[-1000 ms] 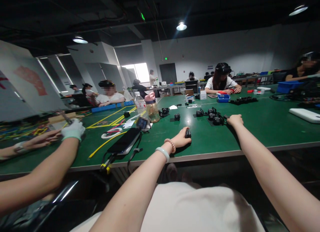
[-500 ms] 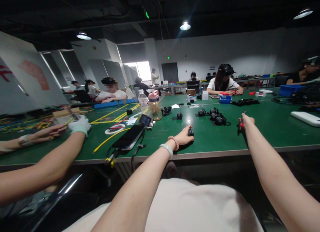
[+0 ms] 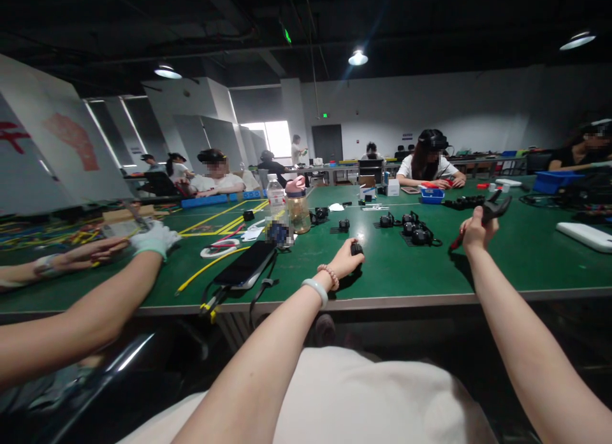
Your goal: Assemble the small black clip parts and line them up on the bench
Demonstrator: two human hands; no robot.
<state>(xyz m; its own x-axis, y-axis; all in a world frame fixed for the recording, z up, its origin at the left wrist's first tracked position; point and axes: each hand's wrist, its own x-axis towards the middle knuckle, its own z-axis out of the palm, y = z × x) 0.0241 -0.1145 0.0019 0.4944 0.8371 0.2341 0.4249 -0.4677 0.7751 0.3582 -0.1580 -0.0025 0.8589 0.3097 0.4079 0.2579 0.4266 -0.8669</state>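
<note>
My left hand [image 3: 345,259] is closed around a small black part [image 3: 356,248] just over the green table's front side; its exact kind is not clear. Pliers with red handles and dark jaws [image 3: 496,206] are gripped in my right hand [image 3: 478,232]. Their jaws point up and to the right, and a red handle shows below the fist. Between and beyond my hands lie similar black parts with short cables, one single part [image 3: 343,225] and a cluster [image 3: 417,230].
Left of my hands lie a phone [image 3: 246,264] with a strap, a yellow cable [image 3: 208,265], a jar with a pink lid [image 3: 298,208] and a water bottle [image 3: 275,195]. A co-worker's gloved hand [image 3: 153,237] works at far left. A white case [image 3: 584,236] lies right.
My right hand has lifted the pliers off the table and turned them jaws up. My left hand has shifted slightly left with the black part.
</note>
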